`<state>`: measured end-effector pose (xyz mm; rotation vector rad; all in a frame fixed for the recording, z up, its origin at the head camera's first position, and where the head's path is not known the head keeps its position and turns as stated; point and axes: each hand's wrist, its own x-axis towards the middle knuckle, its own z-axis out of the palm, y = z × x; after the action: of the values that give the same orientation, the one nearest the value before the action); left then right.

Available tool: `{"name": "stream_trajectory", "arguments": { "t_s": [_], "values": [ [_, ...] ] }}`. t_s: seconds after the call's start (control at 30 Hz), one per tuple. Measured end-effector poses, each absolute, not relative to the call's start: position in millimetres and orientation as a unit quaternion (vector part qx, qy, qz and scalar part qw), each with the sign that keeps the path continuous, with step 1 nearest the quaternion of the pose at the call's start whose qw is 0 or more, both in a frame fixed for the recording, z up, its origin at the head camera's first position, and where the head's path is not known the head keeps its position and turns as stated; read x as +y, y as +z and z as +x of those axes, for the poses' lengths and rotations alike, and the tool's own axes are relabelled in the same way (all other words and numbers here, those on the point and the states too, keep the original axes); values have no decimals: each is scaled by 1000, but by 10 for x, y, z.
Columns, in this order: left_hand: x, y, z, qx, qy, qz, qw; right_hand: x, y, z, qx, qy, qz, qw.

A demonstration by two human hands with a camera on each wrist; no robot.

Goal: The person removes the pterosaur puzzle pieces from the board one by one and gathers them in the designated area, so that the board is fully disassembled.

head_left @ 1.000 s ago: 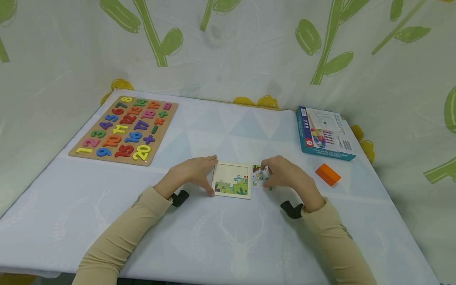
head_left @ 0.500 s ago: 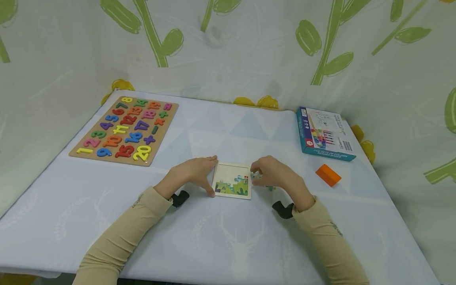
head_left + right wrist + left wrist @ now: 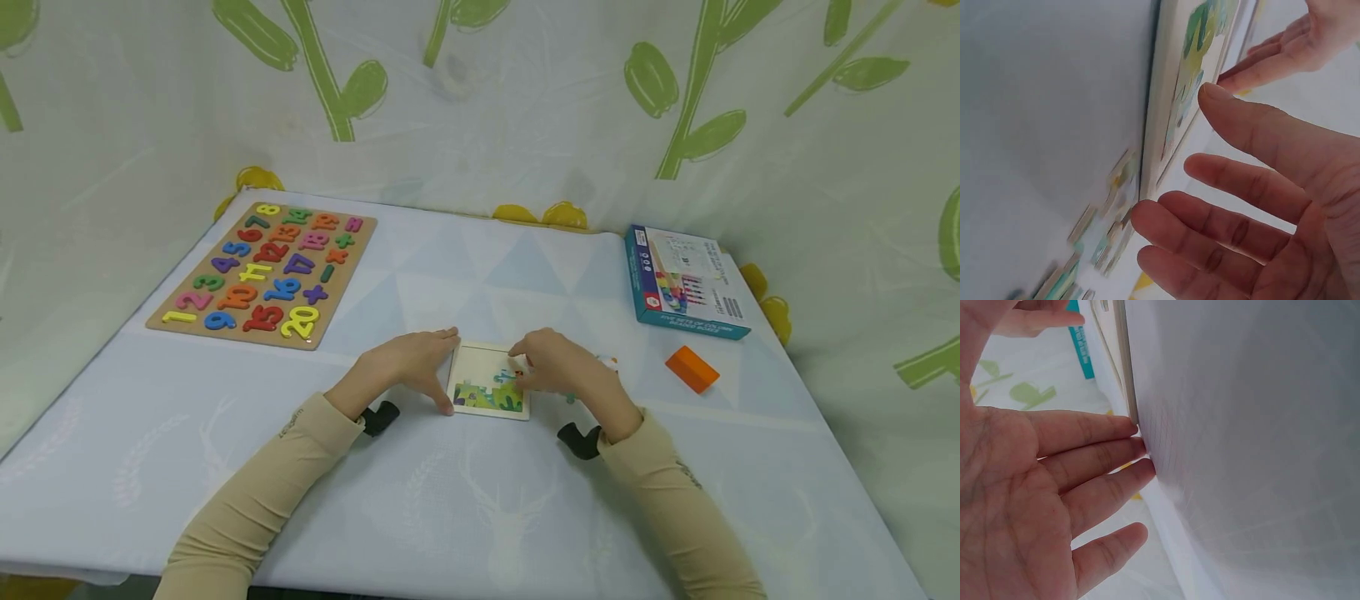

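A small wooden jigsaw tray (image 3: 476, 362) lies mid-table, its lower part filled with green picture pieces and its upper left bare wood. My left hand (image 3: 408, 358) steadies the tray's left side, thumb and fingers spread along it; in the left wrist view the straight fingertips (image 3: 1125, 428) reach its edge. Over the tray's right side is my right hand (image 3: 558, 362), thumb and index fingertips close above the fitted pieces. The right wrist view shows its fingers (image 3: 1247, 187) loosely bent and apart, no piece visible between them. Loose jigsaw pieces (image 3: 1110, 237) lie beside the tray, partly hidden by this hand in the head view.
A wooden number board (image 3: 330, 312) with coloured numerals lies at the back left. A blue and white box (image 3: 690, 283) stands at the back right, with an orange block (image 3: 692, 369) in front of it. A leaf-patterned curtain (image 3: 525, 108) hangs behind the table.
My right hand has moved left, from the loose pieces to over the tray's right side. Part of a loose piece now shows behind its wrist. The left hand and tray stay put.
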<state>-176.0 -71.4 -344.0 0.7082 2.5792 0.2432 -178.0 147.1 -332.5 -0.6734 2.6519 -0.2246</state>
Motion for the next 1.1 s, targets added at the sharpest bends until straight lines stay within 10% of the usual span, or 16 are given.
{"name": "stream_trajectory", "arguments": {
  "t_s": [1.1],
  "values": [
    [-717,-3452,-1767,934,101,248,236,1267,-3348,-1696,943,-72,-257,196]
  ]
}}
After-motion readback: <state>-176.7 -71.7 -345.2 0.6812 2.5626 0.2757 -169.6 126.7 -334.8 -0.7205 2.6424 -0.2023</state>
